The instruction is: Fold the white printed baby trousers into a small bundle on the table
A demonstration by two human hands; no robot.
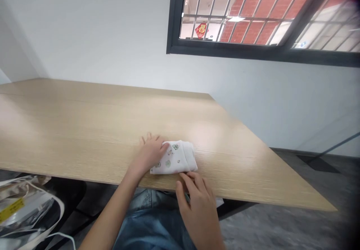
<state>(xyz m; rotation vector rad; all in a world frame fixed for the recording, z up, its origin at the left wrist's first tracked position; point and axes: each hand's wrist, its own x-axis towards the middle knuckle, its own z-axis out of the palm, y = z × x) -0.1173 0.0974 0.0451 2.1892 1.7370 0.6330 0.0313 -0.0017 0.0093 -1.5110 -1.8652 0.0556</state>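
A folded white cloth (pixel 176 158) with small printed figures lies on the wooden table (pixel 112 119), close to its front edge. My left hand (pixel 151 151) rests at the cloth's left side, fingers spread on the tabletop and the thumb on the cloth's upper left corner. Just below the cloth, by the table's front edge, is my right hand (pixel 198 201). Its fingers are apart, and the fingertips are at the cloth's lower edge with nothing held between them.
A bag (pixel 25 208) with white straps and plastic-wrapped items sits below the table at the lower left. The table's right edge (pixel 270 149) slants toward the front right corner. Behind it are a white wall and a barred window.
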